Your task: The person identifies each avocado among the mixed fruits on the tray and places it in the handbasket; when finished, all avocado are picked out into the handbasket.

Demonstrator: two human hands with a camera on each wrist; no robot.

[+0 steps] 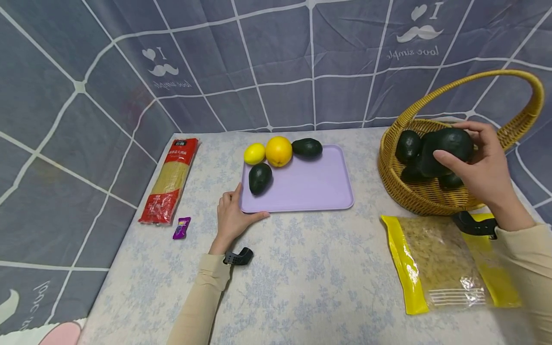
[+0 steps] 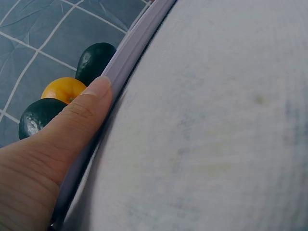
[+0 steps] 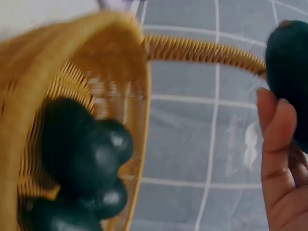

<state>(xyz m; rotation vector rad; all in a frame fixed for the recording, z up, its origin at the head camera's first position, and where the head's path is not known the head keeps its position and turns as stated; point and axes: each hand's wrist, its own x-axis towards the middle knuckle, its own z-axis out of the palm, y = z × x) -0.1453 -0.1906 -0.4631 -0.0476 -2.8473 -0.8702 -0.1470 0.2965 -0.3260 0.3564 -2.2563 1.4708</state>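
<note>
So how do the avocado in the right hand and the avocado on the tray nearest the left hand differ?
The held avocado is gripped by the right hand; the tray avocado is in neither hand. The held avocado is up at the basket, while the tray avocado lies on the lilac tray. In the head view the held avocado looks larger than the tray avocado, though it may be nearer the camera. Both are dark green.

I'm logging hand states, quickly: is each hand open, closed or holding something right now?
Left hand: open, touching the purple tray at its near left corner.
Right hand: closed, holding a dark green avocado.
</note>
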